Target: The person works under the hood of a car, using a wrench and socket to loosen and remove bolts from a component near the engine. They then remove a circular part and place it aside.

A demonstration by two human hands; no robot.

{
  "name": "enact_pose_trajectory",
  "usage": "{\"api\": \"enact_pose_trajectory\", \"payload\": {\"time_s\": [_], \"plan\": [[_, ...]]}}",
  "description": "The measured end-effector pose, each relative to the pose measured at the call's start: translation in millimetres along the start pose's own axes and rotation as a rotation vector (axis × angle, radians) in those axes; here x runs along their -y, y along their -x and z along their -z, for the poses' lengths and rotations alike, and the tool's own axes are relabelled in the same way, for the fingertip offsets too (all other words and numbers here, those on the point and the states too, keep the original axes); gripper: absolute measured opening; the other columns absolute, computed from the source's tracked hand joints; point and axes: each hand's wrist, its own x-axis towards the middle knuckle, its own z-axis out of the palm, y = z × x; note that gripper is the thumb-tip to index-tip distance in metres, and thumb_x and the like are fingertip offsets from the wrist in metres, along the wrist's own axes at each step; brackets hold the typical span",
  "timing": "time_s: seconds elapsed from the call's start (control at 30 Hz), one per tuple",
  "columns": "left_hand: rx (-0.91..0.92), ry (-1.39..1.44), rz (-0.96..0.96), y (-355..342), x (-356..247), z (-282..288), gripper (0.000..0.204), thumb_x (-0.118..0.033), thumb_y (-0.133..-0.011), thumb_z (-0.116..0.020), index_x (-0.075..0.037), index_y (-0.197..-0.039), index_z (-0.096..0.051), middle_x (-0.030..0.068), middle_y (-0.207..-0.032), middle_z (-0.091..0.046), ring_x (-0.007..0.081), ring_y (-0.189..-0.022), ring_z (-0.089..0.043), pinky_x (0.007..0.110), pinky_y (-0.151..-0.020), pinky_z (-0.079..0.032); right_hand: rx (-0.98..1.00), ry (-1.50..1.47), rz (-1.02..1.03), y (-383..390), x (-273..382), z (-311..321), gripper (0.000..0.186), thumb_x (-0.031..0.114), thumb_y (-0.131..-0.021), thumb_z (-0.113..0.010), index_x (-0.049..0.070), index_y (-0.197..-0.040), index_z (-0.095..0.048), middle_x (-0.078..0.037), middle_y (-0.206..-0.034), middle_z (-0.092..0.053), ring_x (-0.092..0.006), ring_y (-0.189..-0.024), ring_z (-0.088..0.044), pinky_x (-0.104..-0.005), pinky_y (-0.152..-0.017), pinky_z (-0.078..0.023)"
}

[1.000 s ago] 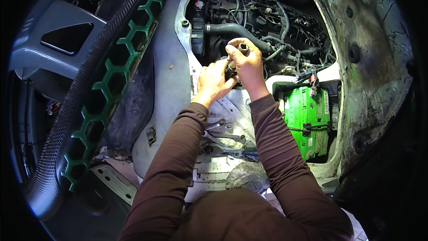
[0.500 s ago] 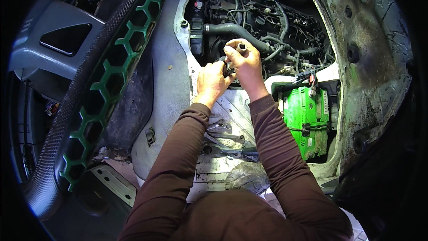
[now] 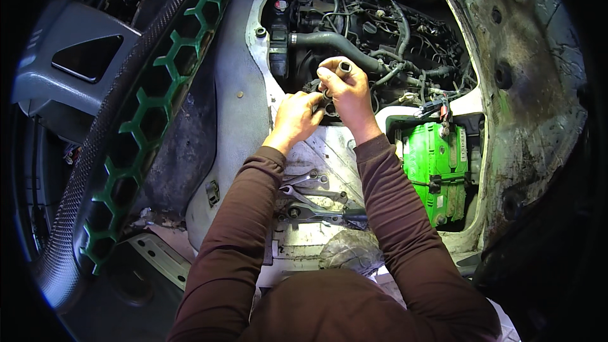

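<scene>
The socket (image 3: 342,71) is partly concealed by the right hand (image 3: 349,94); the ratchet handle (image 3: 356,215) is overlapped by the right sleeve (image 3: 405,199).

Above centre of the frame, two hands: left hand (image 3: 295,116), right hand (image 3: 350,94); one socket (image 3: 343,70). Top centre, one engine (image 3: 373,28). Right of centre, one battery (image 3: 423,155). Below centre, at least three wrenches (image 3: 301,199). Lower half, two sleeves (image 3: 234,234).

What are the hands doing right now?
Left hand: partly curled; whether it holds anything cannot be told.
Right hand: closed, holding a metal socket.
</scene>
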Motion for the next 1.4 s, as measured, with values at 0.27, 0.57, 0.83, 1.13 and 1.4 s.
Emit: {"api": "enact_pose_trajectory", "payload": {"time_s": [0.27, 0.57, 0.83, 1.13, 1.4], "plan": [[-0.118, -0.230, -0.061, -6, -10, -6, 0.027, -0.026, -0.082, -0.077, -0.006, -0.100, -0.074, 0.0150, -0.090, -0.074, 0.0339, -0.091, -0.071, 0.048, -0.088, -0.055, -0.036, -0.075, 0.010, -2, -6, 1, 0.010, 0.004, -0.095, -0.070, 0.004, -0.100, -0.061, 0.001, -0.083, -0.063, -0.0080, -0.074, -0.062, -0.0258, -0.069, -0.052], [0.502, -0.431, 0.107, -46, -14, 18, 0.021, -0.017, -0.083, -0.067, -0.006, -0.093, -0.081, 0.0201, -0.093, -0.079, 0.0356, -0.088, -0.079, 0.047, -0.081, -0.061, -0.097, -0.248, 0.119, 13, -34, 4, 0.022, 0.018, -0.104, -0.071, 0.002, -0.116, -0.062, -0.004, -0.098, -0.069, -0.0111, -0.088, -0.064, -0.0274, -0.083, -0.053], [0.589, -0.389, 0.135, -55, -12, 19, 0.031, -0.024, -0.081, -0.076, -0.003, -0.104, -0.079, 0.0202, -0.102, -0.079, 0.0374, -0.095, -0.077, 0.047, -0.083, -0.061, -0.056, -0.625, 0.008, -4, -47, 4, 0.067, 0.059, -0.112, -0.039, 0.002, -0.091, -0.067, -0.002, -0.071, -0.057, -0.0117, -0.063, -0.049, -0.0280, -0.062, -0.040], [0.659, -0.346, 0.106, -63, -5, 14, 0.029, -0.020, -0.082, -0.077, -0.002, -0.104, -0.078, 0.0221, -0.102, -0.078, 0.0385, -0.096, -0.077, 0.047, -0.085, -0.061, -0.015, -0.650, -0.084, -37, -25, 22, 0.084, 0.075, -0.105, -0.032, 0.003, -0.071, -0.058, -0.005, -0.054, -0.046, -0.0149, -0.043, -0.040, -0.0285, -0.046, -0.035], [0.664, -0.384, -0.016, -58, -4, 7, 0.030, -0.022, -0.085, -0.078, -0.004, -0.109, -0.080, 0.0204, -0.109, -0.078, 0.0377, -0.101, -0.076, 0.046, -0.090, -0.061, 0.123, -0.447, -0.022, -1, 100, 57, 0.079, 0.071, -0.107, -0.035, 0.004, -0.072, -0.059, -0.002, -0.055, -0.041, -0.0129, -0.046, -0.037, -0.0303, -0.053, -0.034]]}}
